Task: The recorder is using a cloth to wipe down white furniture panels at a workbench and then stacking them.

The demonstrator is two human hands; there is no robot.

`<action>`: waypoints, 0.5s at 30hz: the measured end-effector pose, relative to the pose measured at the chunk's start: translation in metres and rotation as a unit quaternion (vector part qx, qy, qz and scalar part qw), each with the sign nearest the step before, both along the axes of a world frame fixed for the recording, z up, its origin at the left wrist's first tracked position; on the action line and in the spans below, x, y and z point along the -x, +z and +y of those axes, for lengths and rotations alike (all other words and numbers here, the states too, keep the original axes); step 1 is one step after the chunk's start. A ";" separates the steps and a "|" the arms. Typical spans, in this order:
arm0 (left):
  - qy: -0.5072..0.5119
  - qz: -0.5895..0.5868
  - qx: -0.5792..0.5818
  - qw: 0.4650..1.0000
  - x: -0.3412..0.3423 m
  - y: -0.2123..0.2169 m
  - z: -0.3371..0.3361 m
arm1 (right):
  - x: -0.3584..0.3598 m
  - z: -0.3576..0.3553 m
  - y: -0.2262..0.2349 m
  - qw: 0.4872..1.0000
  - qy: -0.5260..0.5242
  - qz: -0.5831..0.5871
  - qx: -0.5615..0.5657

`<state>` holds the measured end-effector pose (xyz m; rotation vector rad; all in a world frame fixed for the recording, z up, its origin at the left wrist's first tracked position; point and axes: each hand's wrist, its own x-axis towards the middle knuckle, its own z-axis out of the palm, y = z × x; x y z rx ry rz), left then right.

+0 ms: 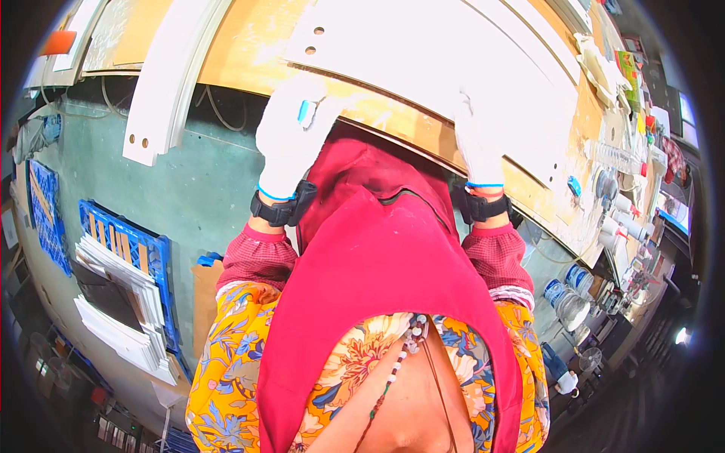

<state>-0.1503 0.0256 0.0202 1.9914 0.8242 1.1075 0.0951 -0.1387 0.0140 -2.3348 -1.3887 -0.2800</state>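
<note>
White gloves with blue cuffs cover both my hands at the near edge of a workbench (pixel 242 45). A large white panel (pixel 408 45) with paired round holes lies on the bench. My left hand (pixel 291 140) is closed at the panel's near left corner. In it shows a small blue-and-white piece (pixel 306 113), whose kind I cannot make out. My right hand (pixel 479 143) reaches over the panel's near edge farther right. Glare blends its fingers into the white surface, so their pose is lost.
To the left, a long white board (pixel 162 83) with two holes juts past the bench edge. Blue pallets (pixel 162 249) and stacked white boards (pixel 124 332) stand on the green floor (pixel 211 166). Bottles (pixel 627 215) and a small blue object (pixel 574 186) are at the right; paint buckets (pixel 566 294) stand below.
</note>
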 end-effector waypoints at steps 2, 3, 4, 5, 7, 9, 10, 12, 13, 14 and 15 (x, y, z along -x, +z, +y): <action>-0.003 -0.016 -0.003 1.000 0.001 -0.002 0.001 | 0.010 0.019 -0.002 1.000 0.019 -0.005 -0.013; 0.002 -0.008 -0.015 1.000 0.002 0.000 0.000 | 0.015 0.028 -0.002 1.000 0.019 -0.004 -0.012; 0.007 0.002 -0.028 1.000 0.004 0.002 -0.001 | 0.022 0.039 -0.001 0.990 0.064 -0.055 0.115; 0.008 0.003 -0.028 1.000 0.006 0.001 -0.001 | 0.030 0.051 0.001 0.959 0.109 -0.104 0.238; 0.016 -0.022 0.014 1.000 0.012 -0.001 -0.003 | 0.055 0.076 0.014 0.960 0.207 -0.100 0.157; 0.041 -0.022 0.023 0.999 0.015 0.005 -0.002 | 0.080 0.104 0.007 0.957 0.227 -0.146 0.105; 0.070 -0.022 0.031 0.997 0.018 0.010 -0.001 | 0.093 0.117 0.013 0.957 0.230 -0.144 0.104; 0.084 0.002 0.040 0.996 0.026 0.022 0.002 | 0.111 0.134 0.035 0.955 0.286 -0.065 -0.052; 0.114 -0.014 0.064 0.991 0.031 0.025 0.003 | 0.113 0.134 0.039 0.954 0.287 -0.064 -0.052; 0.147 -0.029 0.089 0.985 0.035 0.025 0.004 | 0.114 0.130 0.041 0.947 0.320 0.021 0.013; 0.162 -0.018 0.084 0.983 0.041 0.024 0.007 | 0.114 0.125 0.043 0.929 0.346 0.105 0.079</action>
